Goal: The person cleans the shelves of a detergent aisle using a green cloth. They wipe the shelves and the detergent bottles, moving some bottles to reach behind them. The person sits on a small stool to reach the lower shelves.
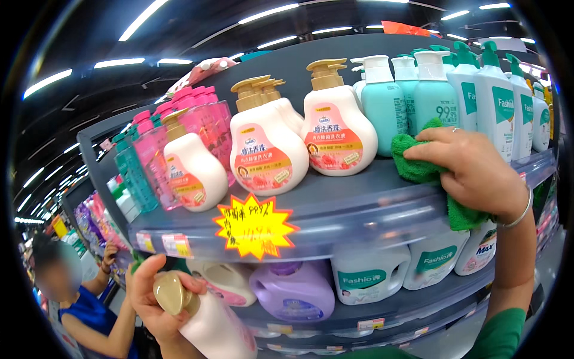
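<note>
My left hand grips a white pump bottle by the neck, just below its gold pump head. The bottle tilts in front of the shelf, its lower end cut off by the picture's edge. In my right hand is a green terry cloth, pressed on the upper shelf near its front edge. Part of the cloth hangs over that edge. Turquoise pump bottles stand just behind the cloth. To its left are white pump bottles with gold pumps and pink labels.
A yellow starburst sign hangs on the shelf's front edge. Pink bottles and green-pumped white bottles flank the row. Below stand a purple jug and white jugs. A person in blue is at the left.
</note>
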Demonstrator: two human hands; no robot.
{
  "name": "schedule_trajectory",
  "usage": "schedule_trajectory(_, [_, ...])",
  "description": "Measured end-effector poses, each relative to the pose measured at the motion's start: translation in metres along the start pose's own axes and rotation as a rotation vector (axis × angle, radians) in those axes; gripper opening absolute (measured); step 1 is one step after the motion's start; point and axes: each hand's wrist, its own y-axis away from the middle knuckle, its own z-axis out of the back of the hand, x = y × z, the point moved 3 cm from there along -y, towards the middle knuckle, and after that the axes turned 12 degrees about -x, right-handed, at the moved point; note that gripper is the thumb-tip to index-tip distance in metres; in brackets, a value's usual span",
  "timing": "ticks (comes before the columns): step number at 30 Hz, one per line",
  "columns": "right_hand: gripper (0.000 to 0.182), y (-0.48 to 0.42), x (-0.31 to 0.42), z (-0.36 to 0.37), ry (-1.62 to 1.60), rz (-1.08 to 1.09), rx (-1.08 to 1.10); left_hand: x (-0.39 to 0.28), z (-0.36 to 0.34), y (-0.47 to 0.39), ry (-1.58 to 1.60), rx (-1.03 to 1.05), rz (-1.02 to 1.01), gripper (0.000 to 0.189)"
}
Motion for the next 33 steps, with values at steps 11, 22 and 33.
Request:
schedule_trajectory(11, [0.035,-0.008,-0.019,-0.015,-0.469,-0.057,0.051,0.047,0.031,-0.020,-0.161,-0.030,-0.014,0.076])
schedule_trajectory(22, [0.035,-0.044,0.034,-0.030,-0.044,0.207,-0.103,0.049,0.039,-0.017,-0.162,-0.036,0.056,0.081])
schedule_trajectory(33, [0.034,-0.101,0.069,-0.079,0.079,0.320,0.313,0.048,0.037,-0.020,-0.048,-0.046,0.031,0.066])
